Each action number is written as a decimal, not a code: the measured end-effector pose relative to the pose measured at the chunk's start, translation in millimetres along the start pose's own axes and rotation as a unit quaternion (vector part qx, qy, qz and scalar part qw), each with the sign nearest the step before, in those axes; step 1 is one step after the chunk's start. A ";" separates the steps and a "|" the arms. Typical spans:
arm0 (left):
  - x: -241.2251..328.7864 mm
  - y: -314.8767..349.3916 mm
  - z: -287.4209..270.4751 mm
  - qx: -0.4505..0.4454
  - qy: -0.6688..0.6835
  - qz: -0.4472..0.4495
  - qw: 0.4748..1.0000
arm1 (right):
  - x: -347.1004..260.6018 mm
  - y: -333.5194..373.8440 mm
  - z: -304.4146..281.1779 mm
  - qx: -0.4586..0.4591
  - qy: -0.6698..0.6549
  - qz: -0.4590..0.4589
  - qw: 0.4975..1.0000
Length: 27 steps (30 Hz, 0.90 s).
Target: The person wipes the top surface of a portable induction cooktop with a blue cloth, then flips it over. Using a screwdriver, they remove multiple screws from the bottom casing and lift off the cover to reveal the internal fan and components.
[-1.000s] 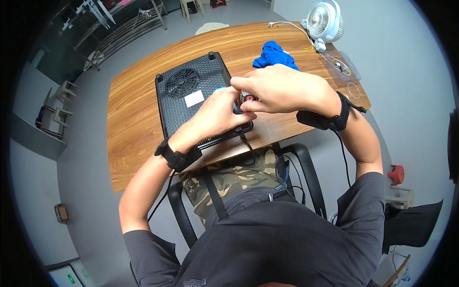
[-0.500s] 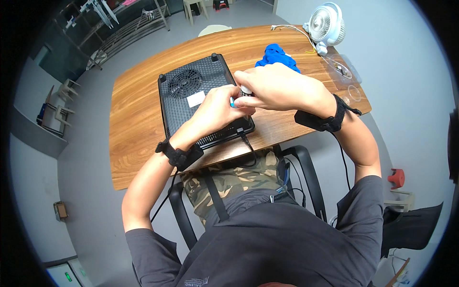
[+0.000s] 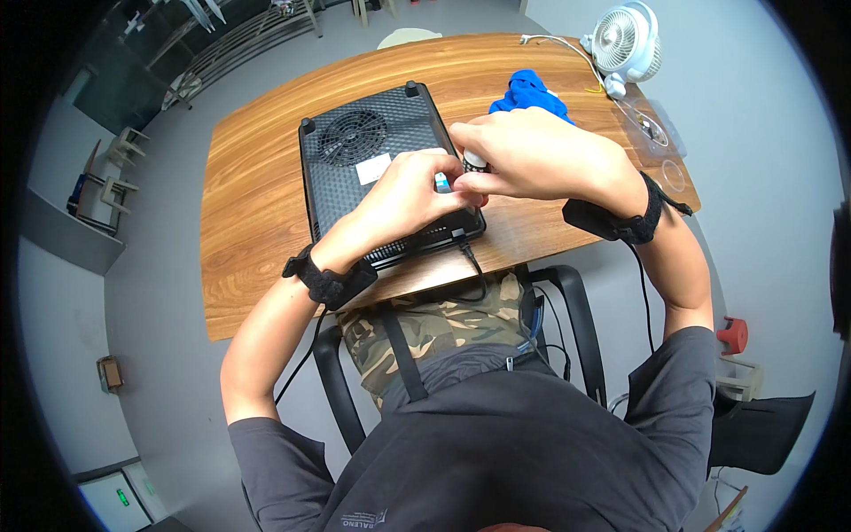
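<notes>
A black appliance (image 3: 403,133) lies underside up on the table, its round fan grille and corner feet showing; it looks like an induction cooker. Over its near right corner, my left hand (image 3: 403,191) closes around a small blue-and-white piece (image 3: 442,182). Pressed up against it, my right hand (image 3: 541,160) pinches a small white piece with a black ribbed band (image 3: 474,163). Fingers cover most of both, so I cannot tell whether they are one bottle-like thing or two.
Beyond my right hand lies a crumpled blue cloth (image 3: 530,93). A white fan (image 3: 620,44) stands at the table's far right corner, near a clear plastic tray (image 3: 651,129) with small parts. The appliance's black cord (image 3: 470,257) drops over the table's near edge.
The whole view has shifted slightly, moving table and hands together in the picture. Both hands keep their hold over the appliance's corner; a little more of the white, black-banded piece shows.
</notes>
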State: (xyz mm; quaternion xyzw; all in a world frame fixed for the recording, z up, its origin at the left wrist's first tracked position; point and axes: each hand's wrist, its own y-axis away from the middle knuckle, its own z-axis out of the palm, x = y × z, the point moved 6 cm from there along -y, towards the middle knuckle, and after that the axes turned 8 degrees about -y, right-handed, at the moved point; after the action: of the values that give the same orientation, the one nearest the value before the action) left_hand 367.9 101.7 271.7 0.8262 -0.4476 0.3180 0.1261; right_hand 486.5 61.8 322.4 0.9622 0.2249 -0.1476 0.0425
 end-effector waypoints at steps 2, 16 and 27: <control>-0.9 0.5 0.3 -0.007 0.013 -0.001 1.000 | 0.8 -1.0 1.4 0.003 0.002 -0.012 1.000; -2.8 1.3 0.3 -0.033 0.031 0.001 0.999 | 3.5 -2.4 3.7 -0.015 -0.031 -0.016 0.999; -14.9 -2.2 16.6 -0.029 0.109 0.060 0.992 | -3.0 2.0 5.9 -0.113 -0.098 -0.160 0.976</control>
State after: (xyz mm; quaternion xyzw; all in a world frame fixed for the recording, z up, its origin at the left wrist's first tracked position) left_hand 370.6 104.6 249.7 0.7546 -0.4886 0.4000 0.1784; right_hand 483.3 57.9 317.6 0.8836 0.3860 -0.2193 0.1486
